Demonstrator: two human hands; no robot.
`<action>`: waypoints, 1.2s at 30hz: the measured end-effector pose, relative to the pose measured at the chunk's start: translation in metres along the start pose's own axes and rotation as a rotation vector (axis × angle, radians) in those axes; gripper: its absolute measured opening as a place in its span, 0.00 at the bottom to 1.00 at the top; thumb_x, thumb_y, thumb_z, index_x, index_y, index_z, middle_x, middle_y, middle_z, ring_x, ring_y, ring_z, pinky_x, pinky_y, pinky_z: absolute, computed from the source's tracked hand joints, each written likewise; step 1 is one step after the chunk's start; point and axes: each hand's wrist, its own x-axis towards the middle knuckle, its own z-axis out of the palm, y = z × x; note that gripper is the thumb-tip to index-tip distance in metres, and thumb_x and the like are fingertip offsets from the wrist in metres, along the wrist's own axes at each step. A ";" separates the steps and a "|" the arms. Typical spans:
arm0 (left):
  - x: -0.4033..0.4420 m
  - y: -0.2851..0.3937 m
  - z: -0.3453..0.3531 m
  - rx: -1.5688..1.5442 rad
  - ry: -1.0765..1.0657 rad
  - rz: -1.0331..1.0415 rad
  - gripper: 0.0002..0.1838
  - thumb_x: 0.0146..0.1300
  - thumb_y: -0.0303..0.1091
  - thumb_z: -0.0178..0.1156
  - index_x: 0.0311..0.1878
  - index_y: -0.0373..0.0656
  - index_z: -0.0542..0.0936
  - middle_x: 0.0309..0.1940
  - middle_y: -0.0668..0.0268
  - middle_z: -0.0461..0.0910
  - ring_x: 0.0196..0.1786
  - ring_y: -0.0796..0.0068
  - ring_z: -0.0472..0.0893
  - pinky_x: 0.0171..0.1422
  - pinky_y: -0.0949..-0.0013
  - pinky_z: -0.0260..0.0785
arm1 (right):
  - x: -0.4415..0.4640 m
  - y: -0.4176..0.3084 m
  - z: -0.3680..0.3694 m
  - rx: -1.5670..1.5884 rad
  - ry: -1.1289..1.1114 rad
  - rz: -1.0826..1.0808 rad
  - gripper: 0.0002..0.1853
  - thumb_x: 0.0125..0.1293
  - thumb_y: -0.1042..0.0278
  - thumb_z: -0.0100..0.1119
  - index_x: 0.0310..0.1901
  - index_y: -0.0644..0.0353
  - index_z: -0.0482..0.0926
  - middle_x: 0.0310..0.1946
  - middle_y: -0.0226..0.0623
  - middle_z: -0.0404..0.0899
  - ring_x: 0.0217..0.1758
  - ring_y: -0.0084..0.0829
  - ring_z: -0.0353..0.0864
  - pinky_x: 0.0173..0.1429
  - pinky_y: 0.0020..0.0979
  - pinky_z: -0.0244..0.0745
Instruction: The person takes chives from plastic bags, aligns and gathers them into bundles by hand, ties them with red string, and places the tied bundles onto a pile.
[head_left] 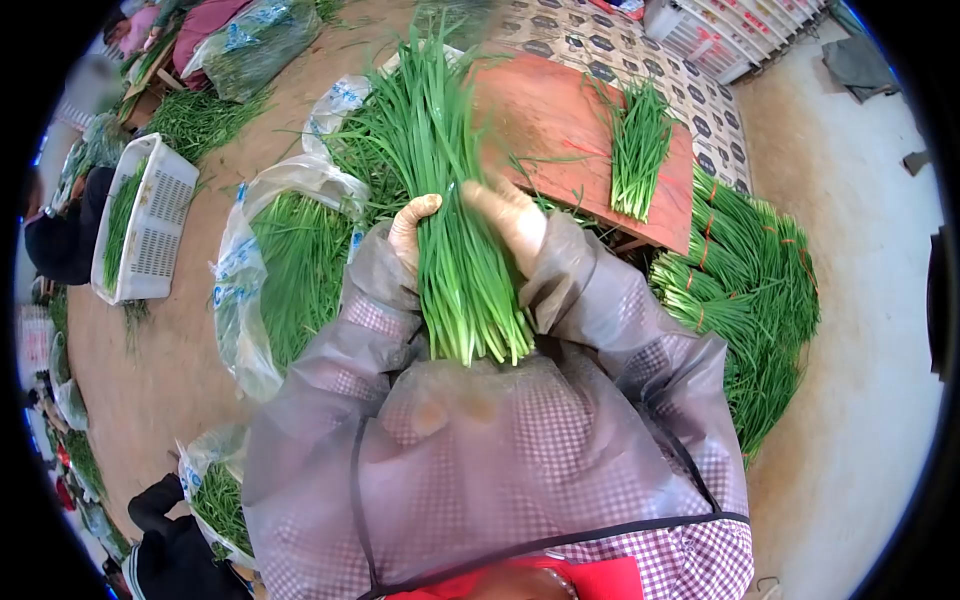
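Note:
A thick bunch of garlic chives point(445, 235) stands in front of my chest, pale cut ends toward me and green tips pointing away. My left hand point(408, 232), in a thin pale glove, is closed round its left side, thumb across the front. On the opposite side my right hand point(510, 222) grips the stems, somewhat smeared by motion; its fingers are partly hidden. Beyond the bunch is a reddish board point(550, 130), where a smaller bunch of chives point(640, 150) lies at the right.
Left of me sits an open plastic bag point(240, 290) of loose chives. Tied bundles point(745, 300) with orange bands are piled at my right. A white basket point(150, 220) stands farther left near a co-worker in dark clothing point(72, 235). White crates point(700, 40) stand at the back right.

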 end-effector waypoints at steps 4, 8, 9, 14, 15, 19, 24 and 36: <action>0.000 -0.004 0.008 -0.103 0.141 0.049 0.21 0.56 0.36 0.59 0.53 0.38 0.76 0.45 0.56 0.80 0.47 0.59 0.80 0.60 0.53 0.71 | 0.007 0.025 -0.006 -0.676 0.042 -0.418 0.43 0.68 0.49 0.50 0.69 0.76 0.46 0.65 0.60 0.63 0.70 0.50 0.61 0.71 0.41 0.56; 0.005 -0.006 0.018 -0.030 0.180 0.106 0.20 0.58 0.37 0.60 0.52 0.39 0.76 0.44 0.58 0.80 0.47 0.61 0.79 0.60 0.56 0.71 | 0.003 0.006 -0.012 -1.180 0.052 -0.433 0.43 0.68 0.41 0.44 0.69 0.76 0.50 0.68 0.64 0.54 0.74 0.55 0.50 0.74 0.51 0.45; 0.007 -0.007 0.020 -0.012 0.221 0.112 0.20 0.58 0.37 0.60 0.52 0.39 0.76 0.44 0.58 0.80 0.47 0.62 0.79 0.60 0.57 0.71 | 0.004 0.003 -0.012 -1.175 0.047 -0.441 0.43 0.68 0.41 0.44 0.69 0.76 0.50 0.68 0.64 0.54 0.74 0.55 0.50 0.74 0.51 0.45; 0.022 -0.011 0.045 0.110 0.121 0.212 0.21 0.58 0.38 0.60 0.53 0.40 0.76 0.46 0.58 0.79 0.48 0.60 0.79 0.61 0.55 0.70 | 0.012 -0.022 -0.033 -1.283 -0.032 -0.482 0.41 0.67 0.40 0.48 0.69 0.68 0.56 0.70 0.63 0.51 0.76 0.54 0.45 0.75 0.49 0.43; 0.026 -0.008 0.036 0.038 0.100 0.128 0.22 0.58 0.39 0.60 0.54 0.40 0.75 0.48 0.57 0.79 0.48 0.58 0.79 0.60 0.53 0.72 | 0.018 -0.021 -0.042 -1.278 -0.032 -0.476 0.41 0.67 0.40 0.48 0.69 0.68 0.56 0.70 0.63 0.51 0.76 0.54 0.45 0.75 0.49 0.43; 0.046 0.002 0.042 0.108 -0.055 0.123 0.26 0.57 0.40 0.59 0.58 0.38 0.73 0.51 0.55 0.78 0.52 0.57 0.79 0.57 0.52 0.74 | 0.015 -0.046 -0.082 -0.399 0.155 -0.712 0.36 0.63 0.56 0.62 0.67 0.66 0.62 0.71 0.57 0.53 0.76 0.44 0.48 0.75 0.38 0.47; 0.067 0.006 0.040 0.116 -0.083 0.125 0.30 0.57 0.42 0.59 0.61 0.37 0.71 0.52 0.54 0.78 0.53 0.55 0.79 0.56 0.50 0.75 | 0.004 -0.052 -0.164 -0.257 0.073 -0.131 0.28 0.64 0.46 0.60 0.55 0.64 0.77 0.49 0.40 0.79 0.53 0.33 0.77 0.62 0.36 0.68; 0.113 -0.016 0.126 0.745 0.138 0.226 0.20 0.58 0.32 0.60 0.54 0.37 0.75 0.43 0.61 0.80 0.44 0.71 0.80 0.52 0.66 0.74 | 0.001 -0.078 -0.091 0.233 -0.263 -0.107 0.25 0.58 0.67 0.66 0.57 0.61 0.71 0.47 0.39 0.78 0.47 0.34 0.80 0.53 0.38 0.77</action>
